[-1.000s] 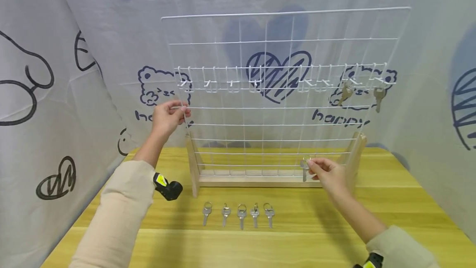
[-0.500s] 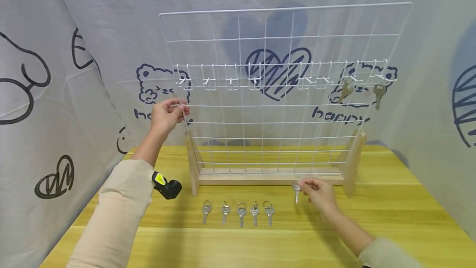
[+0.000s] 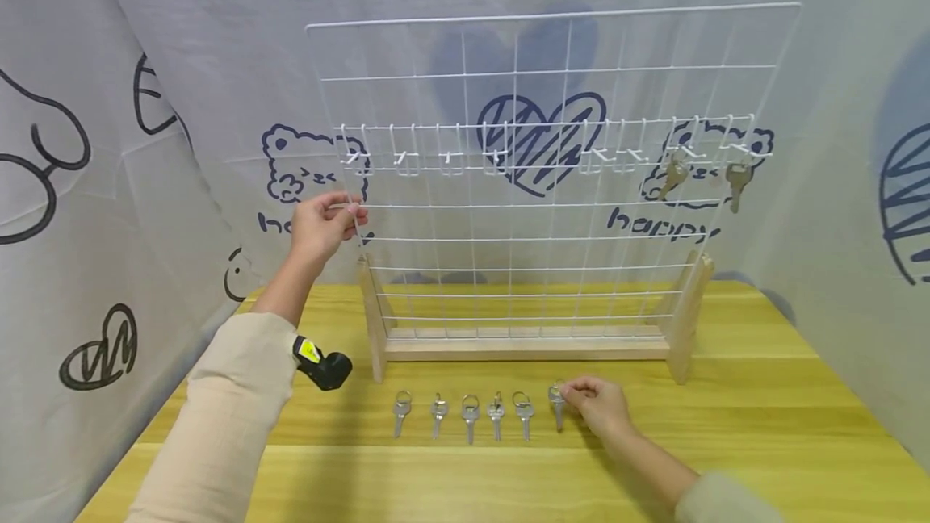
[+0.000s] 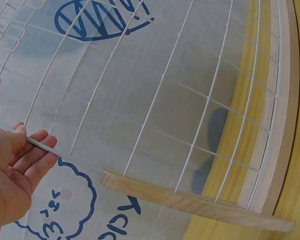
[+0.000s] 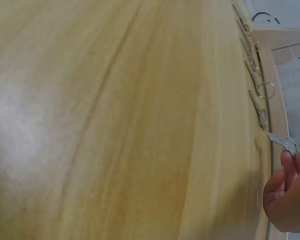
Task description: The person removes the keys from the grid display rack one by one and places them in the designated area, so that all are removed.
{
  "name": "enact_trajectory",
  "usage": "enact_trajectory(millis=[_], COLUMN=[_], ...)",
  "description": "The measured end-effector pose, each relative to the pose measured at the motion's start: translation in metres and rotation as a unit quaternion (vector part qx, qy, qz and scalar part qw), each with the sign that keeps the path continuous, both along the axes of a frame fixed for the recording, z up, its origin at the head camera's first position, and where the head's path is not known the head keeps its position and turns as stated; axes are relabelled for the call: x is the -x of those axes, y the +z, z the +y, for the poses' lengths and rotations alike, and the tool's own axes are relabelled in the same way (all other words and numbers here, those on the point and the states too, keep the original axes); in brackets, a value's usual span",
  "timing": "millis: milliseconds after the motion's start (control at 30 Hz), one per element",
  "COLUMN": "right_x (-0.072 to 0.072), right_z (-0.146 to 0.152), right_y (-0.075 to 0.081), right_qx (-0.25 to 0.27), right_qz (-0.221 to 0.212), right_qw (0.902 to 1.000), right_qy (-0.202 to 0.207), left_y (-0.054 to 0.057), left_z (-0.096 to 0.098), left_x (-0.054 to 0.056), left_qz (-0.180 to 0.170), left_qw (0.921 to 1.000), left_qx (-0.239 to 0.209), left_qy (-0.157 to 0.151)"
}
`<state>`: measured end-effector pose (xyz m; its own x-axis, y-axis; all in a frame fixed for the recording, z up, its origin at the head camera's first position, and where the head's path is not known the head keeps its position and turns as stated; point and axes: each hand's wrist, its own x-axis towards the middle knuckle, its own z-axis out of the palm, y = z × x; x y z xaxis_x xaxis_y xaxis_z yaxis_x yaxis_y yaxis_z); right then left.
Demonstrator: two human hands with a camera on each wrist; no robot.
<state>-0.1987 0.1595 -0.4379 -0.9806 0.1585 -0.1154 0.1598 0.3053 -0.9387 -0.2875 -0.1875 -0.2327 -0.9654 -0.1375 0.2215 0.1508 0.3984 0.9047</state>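
In the head view my left hand [image 3: 314, 231] pinches the left edge wire of a white wire grid rack [image 3: 516, 18]. The left wrist view shows that wire running between the thumb and fingers of the hand [image 4: 15, 172]. Low at the right, my right hand [image 3: 599, 410] pinches a silver key [image 3: 557, 399] near its ring. In the right wrist view this key [image 5: 290, 144] appears raised off the wood, its blade pointing toward the lying keys. Several silver keys with rings, one of them a middle key [image 3: 470, 416], lie in a row to its left.
The grid stands in a wooden base [image 3: 526, 351] on a yellow wood-grain table [image 3: 465, 483]. A row of white hooks [image 3: 447, 158] crosses the grid. Two keys, an inner key [image 3: 673, 178] and an outer key [image 3: 738, 177], hang at its right end. Printed cloth [image 3: 182, 208] surrounds the table.
My right hand has carried the key down and to the left, from before the rack's base to the right end of the key row. My left hand stays on the grid's edge.
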Motion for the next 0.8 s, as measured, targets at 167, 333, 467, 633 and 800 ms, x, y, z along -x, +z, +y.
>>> enact_trajectory(millis=[167,333,467,633,800], right_x=[-0.0002,0.0012,0.0023,0.0039,0.004], right_z=[-0.0035,-0.0053,-0.0065,-0.0076,-0.0087], right_y=[-0.0055,-0.0077,-0.0087,-0.0086,-0.0065], right_qx=[-0.016,-0.028,-0.044,-0.073,-0.125], right_qz=[-0.008,-0.01,-0.005,-0.012,-0.009], right_qw=[0.9998,0.9995,0.9988,0.9964,0.9905], right_qy=[0.013,0.012,0.02,0.042,0.057], left_y=[-0.0006,-0.001,-0.0013,-0.0012,-0.0008], left_z=[0.0001,0.0001,-0.0002,0.0,0.0004], left_x=[-0.0002,0.0011,0.0017,0.0009,0.0008], left_qz=[0.002,0.005,0.008,0.006,0.005], left_qw=[1.0,1.0,0.9999,0.9999,0.9999], left_qx=[0.003,0.005,0.006,0.006,0.005], left_qy=[0.0,0.003,0.004,0.009,0.007])
